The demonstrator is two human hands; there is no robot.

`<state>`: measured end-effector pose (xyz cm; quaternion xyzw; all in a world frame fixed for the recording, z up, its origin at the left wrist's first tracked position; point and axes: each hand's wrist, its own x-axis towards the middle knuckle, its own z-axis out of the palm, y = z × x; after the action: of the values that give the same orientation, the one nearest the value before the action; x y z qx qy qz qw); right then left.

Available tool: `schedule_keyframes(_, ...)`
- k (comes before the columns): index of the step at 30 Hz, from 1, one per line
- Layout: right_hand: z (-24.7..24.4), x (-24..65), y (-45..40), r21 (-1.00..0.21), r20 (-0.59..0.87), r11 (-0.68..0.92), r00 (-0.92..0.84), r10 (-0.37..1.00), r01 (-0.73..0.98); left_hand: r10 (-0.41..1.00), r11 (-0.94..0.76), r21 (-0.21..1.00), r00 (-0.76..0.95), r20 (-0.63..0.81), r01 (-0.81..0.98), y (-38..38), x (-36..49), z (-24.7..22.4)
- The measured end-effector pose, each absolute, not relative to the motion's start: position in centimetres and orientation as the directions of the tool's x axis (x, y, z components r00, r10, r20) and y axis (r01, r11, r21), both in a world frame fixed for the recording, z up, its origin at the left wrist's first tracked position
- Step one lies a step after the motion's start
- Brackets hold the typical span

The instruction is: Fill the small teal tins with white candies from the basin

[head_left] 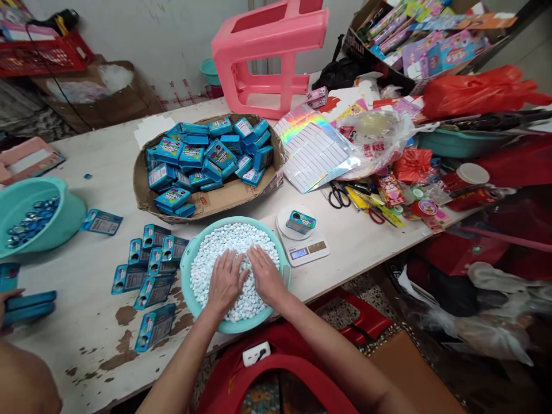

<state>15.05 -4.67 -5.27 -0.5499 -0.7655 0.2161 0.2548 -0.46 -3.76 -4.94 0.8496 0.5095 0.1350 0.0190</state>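
Note:
A turquoise basin (186,270) full of small white candies (235,234) stands at the table's front edge. My left hand (226,280) lies palm down on the candies, fingers stretched out. Beside it, my right hand (266,277) rests on them too, fingers extended and holding nothing. Just right of the basin is a small digital scale (317,248), with a blue candy tin (301,222) on its round plate. Several more blue tins (155,290) stand in a group left of the basin, their dark round openings showing.
Behind the basin, a cut-down cardboard box (215,202) holds many blue tins. A turquoise tub (64,213) with shiny blue pieces is at left, near a co-worker's hand (6,307) holding tins. Scissors (339,195), label sheets (313,152) and a pink stool (276,52) are farther back.

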Motion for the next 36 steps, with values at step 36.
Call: schedule_keyframes(36, -14.4, 33.5, -23.1, -0.812, -0.291, -0.54, 0.649, 0.703, 0.221, 0.818, -0.071, 0.793, 0.49, -0.3, 0.605, 9.0, 14.1, 2.2)
